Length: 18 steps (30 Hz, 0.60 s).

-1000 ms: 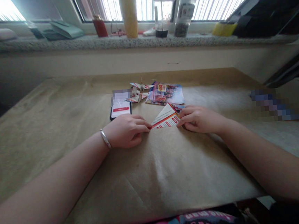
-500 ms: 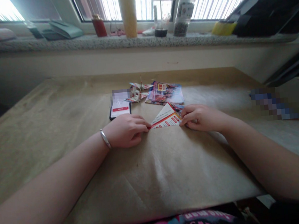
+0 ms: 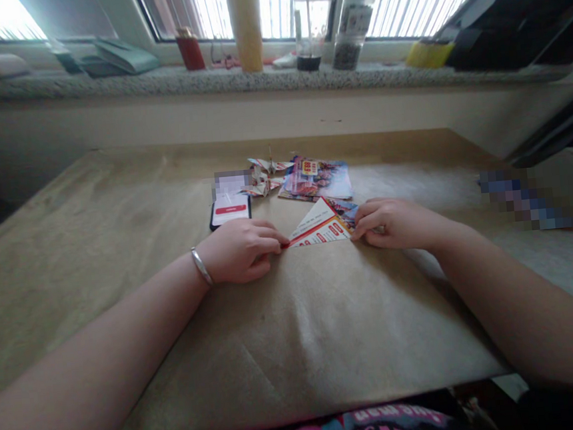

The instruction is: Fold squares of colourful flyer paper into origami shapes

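A piece of printed paper [image 3: 320, 229], folded into a triangle, lies on the table between my hands. Its white, red and orange print faces up, and a darker picture side shows at the upper right. My left hand [image 3: 242, 251], with a silver bangle at the wrist, pinches the pointed left corner. At the right corner, the fingers of my right hand [image 3: 392, 224] are closed on the paper's edge. The fold runs along the side nearest me.
Beyond the paper lie folded paper cranes [image 3: 263, 180] and a stack of colourful leaflets [image 3: 316, 179]. A phone [image 3: 230, 210] lies beyond my left hand. A blurred-out item [image 3: 529, 200] rests at the right. Bottles and jars, including a red bottle [image 3: 190, 49], line the windowsill [image 3: 154, 82].
My right hand has slid slightly to the right along the folded edge, and more of the paper's right corner shows. My left hand stays at the left point.
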Tool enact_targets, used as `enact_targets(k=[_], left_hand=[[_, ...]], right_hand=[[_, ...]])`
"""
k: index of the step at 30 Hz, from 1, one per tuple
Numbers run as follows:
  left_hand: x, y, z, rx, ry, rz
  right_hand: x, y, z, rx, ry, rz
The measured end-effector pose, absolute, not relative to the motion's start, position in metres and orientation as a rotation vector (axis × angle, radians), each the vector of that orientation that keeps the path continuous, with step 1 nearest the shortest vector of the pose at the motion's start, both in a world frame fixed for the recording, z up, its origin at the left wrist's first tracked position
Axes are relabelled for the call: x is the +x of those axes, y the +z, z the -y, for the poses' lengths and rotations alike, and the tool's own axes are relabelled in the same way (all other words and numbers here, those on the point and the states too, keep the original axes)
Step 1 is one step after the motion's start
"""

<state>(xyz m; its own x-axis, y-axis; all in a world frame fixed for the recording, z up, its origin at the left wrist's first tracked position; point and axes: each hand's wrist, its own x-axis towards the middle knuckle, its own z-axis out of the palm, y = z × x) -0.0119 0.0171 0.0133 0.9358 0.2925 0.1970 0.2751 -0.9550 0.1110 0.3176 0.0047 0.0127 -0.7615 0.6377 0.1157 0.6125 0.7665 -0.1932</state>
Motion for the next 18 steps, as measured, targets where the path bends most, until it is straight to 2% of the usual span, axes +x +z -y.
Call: enact_targets(k=[18], left_hand=[[-0.015,0.012,-0.02,2.997,0.317,-0.435]], right_hand=[[0.329,0.012,-0.009,-1.03,0.215,2.795]])
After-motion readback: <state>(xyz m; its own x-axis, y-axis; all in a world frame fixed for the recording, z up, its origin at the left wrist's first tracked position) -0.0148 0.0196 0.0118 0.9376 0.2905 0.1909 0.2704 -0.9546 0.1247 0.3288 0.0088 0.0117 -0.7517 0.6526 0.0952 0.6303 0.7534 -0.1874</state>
